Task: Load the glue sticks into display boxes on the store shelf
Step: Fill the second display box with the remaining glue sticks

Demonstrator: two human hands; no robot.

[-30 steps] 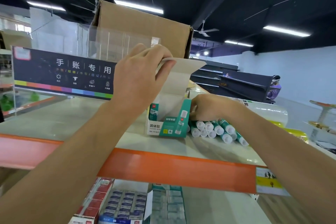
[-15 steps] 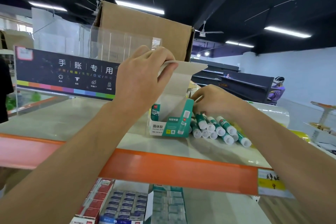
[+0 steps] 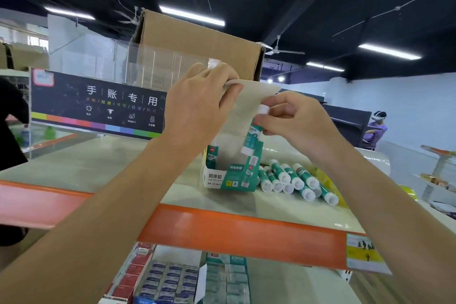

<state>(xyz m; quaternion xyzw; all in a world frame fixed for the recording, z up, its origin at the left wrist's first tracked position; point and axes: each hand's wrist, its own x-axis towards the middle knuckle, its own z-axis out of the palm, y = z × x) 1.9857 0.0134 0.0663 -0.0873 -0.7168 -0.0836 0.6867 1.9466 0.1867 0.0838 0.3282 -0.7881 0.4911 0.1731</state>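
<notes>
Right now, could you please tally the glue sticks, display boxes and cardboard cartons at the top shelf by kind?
Glue stick in the right hand: 1
Loose glue sticks piled: about 9, overlapping
Display box: 1
Cardboard carton: 1
Total: about 12

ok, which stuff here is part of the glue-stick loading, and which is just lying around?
In the job: display box, flap held by the left hand; glue stick pinched in the right hand; loose glue sticks beside the box.
Lying about: cardboard carton; black sign; boxed stock underneath.
</notes>
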